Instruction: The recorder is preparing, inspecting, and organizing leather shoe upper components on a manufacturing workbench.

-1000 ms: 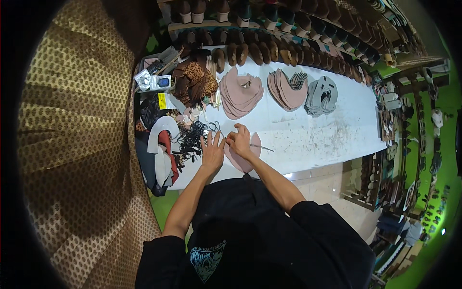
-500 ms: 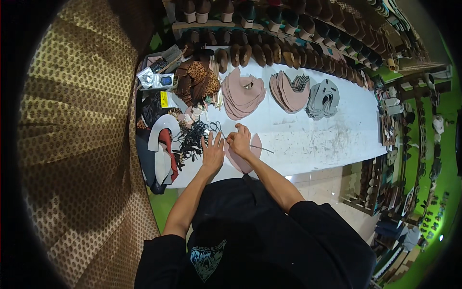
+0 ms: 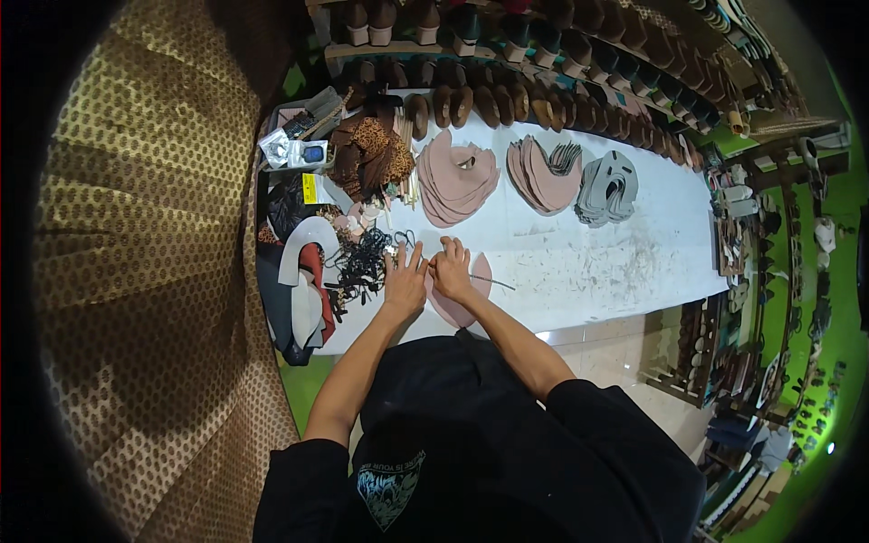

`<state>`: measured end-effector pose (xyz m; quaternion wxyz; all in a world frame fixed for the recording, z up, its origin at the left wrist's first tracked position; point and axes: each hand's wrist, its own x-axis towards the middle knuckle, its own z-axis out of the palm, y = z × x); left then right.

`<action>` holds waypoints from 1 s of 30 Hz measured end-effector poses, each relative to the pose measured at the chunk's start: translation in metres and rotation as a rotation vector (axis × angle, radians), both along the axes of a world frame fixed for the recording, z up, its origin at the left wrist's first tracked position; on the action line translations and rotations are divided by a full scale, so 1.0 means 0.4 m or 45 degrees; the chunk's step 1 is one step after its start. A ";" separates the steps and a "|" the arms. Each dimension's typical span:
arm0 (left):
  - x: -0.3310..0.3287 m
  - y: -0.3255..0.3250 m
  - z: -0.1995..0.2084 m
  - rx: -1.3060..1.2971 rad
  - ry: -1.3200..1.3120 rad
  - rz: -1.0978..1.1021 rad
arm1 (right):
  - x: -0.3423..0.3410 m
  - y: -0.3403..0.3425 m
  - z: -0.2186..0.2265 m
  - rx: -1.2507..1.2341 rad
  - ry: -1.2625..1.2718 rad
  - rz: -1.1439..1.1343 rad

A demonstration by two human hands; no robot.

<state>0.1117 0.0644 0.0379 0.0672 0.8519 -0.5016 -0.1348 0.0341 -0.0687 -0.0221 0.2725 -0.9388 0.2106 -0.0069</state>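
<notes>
White table [image 3: 579, 271]: left hand [image 3: 405, 288], fingers slightly spread, and right hand [image 3: 453, 273], fingers bent, beside a pink piece [image 3: 481, 268]; whether either grips anything cannot be told.

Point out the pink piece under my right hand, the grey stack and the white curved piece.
Pink piece [image 3: 446, 306]: head view, lower part.
Grey stack [image 3: 594, 195]: head view, left side.
White curved piece [image 3: 294, 248]: head view, curve's left side.

Pale light brightens the white bench [image 3: 661, 217], while the black shirt [image 3: 516, 434] sinks into near-featureless dark and shadows mottle the curtain [image 3: 163, 235] at left. Glare marks the floor [image 3: 593, 348]. Fisheye bending grows toward the blackened rim, and fine detail around the hands [image 3: 405, 285] is soft.
</notes>
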 end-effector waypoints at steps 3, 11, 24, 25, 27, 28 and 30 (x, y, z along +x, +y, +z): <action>-0.010 -0.012 -0.002 -0.019 -0.031 0.015 | -0.007 -0.001 0.003 -0.045 -0.061 0.018; -0.001 -0.025 -0.033 -0.020 -0.136 0.006 | -0.071 -0.041 0.023 -0.294 0.018 0.185; 0.003 -0.061 -0.056 -0.262 -0.095 0.100 | -0.143 -0.012 0.095 -0.384 0.016 0.200; -0.001 -0.059 -0.057 -0.277 -0.103 0.113 | -0.153 -0.012 0.098 -0.383 0.019 0.196; -0.008 -0.053 -0.060 -0.300 -0.106 0.123 | -0.170 -0.015 0.105 -0.340 -0.035 0.154; -0.011 -0.051 -0.062 -0.324 -0.111 0.137 | -0.173 -0.016 0.109 -0.339 -0.034 0.152; -0.012 -0.053 -0.063 -0.322 -0.119 0.135 | -0.177 -0.019 0.119 -0.299 -0.076 0.138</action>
